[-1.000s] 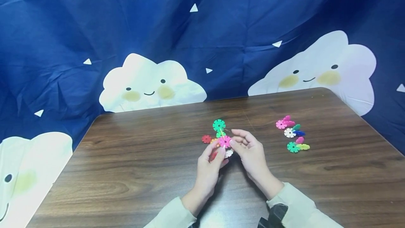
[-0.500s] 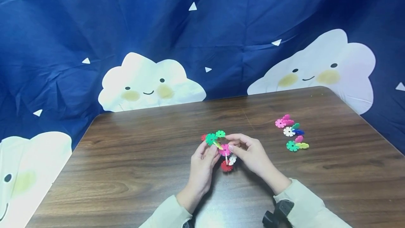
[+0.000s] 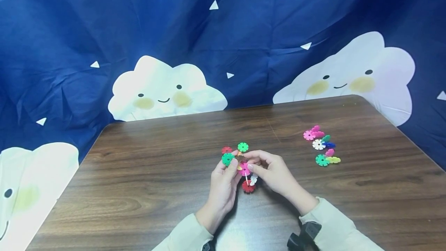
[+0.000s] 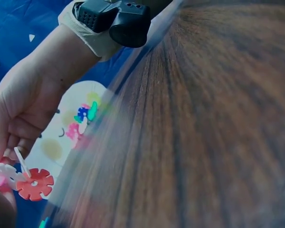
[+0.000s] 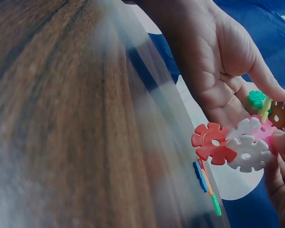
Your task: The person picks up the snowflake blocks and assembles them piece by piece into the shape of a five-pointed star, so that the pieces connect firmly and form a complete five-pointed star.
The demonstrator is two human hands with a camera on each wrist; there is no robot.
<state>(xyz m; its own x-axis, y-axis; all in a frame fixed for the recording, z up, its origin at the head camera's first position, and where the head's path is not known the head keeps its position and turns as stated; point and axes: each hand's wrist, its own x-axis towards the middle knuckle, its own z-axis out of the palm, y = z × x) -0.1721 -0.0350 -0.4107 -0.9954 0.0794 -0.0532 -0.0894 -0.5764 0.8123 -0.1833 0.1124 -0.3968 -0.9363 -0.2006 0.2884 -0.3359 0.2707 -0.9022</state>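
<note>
A built-up cluster of slotted snowflake discs is held between both hands. My left hand (image 3: 223, 185) grips its left side, with a green disc (image 3: 228, 159) beside the thumb. My right hand (image 3: 277, 171) pinches the pink disc (image 3: 244, 169) in the middle. Below hang a red disc (image 3: 248, 186) and a white disc (image 3: 254, 179). In the right wrist view a brown disc (image 5: 280, 115) and a yellow disc (image 5: 265, 109) sit near the left thumb, with two white discs between the red and pink ones. Fingers hide part of the joints.
Just behind the hands lie a red disc (image 3: 227, 150), a green disc (image 3: 242, 147) and an orange piece (image 3: 239, 153). Several joined discs, including a white disc (image 3: 318, 144), lie to the right on the wooden table (image 3: 139, 181). A blue cloud-print cloth (image 3: 244, 30) hangs behind.
The cluster has come nearer and turned: its green disc swung from the far end to the left, and its red disc came out from behind the left fingers. Both hands still hold it.
</note>
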